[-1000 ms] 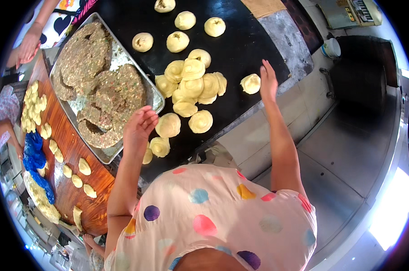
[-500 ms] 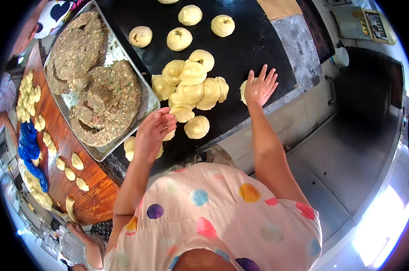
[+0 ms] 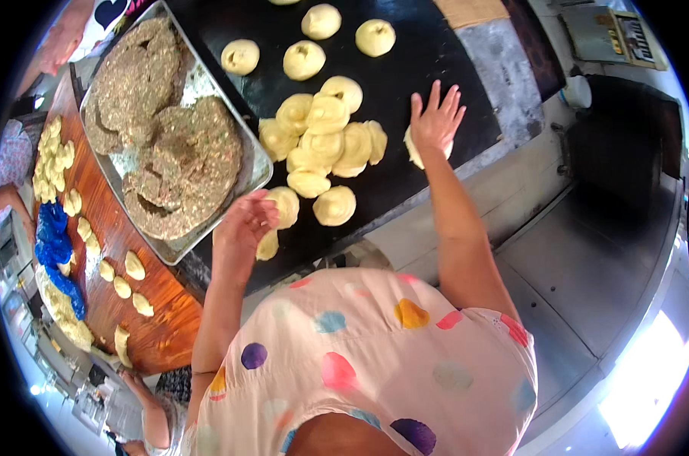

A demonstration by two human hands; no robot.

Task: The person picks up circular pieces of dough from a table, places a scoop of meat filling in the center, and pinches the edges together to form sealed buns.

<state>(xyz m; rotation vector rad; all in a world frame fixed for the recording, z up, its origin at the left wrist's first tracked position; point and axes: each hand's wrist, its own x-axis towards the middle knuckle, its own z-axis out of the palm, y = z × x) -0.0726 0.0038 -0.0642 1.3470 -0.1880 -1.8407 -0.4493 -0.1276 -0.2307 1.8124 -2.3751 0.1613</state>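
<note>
My right hand (image 3: 435, 125) lies flat with fingers spread, pressing a round dough piece (image 3: 415, 150) on the black work surface; most of that piece is hidden under the palm. My left hand (image 3: 244, 220) hovers with loosely bent fingers by the tray's near corner, holding nothing I can see. Beside it lie a coiled dough round (image 3: 284, 207) and another dough piece (image 3: 267, 246), partly covered by the hand. Between my hands sits an overlapping heap of flattened, pale yellow dough rounds (image 3: 321, 148), with one round (image 3: 334, 206) in front of it.
A metal tray (image 3: 261, 163) of minced filling (image 3: 185, 163) stands at the left. Several plump dough balls (image 3: 304, 60) rest farther back. On the wooden table (image 3: 162, 327) are small dough pieces and a blue plastic bag (image 3: 52, 239). Other people's arms show at the left edge.
My left hand has drawn left and nearer to me, away from the dough heap. My right hand has shifted slightly farther forward, and more of the dough's edge shows around it.
</note>
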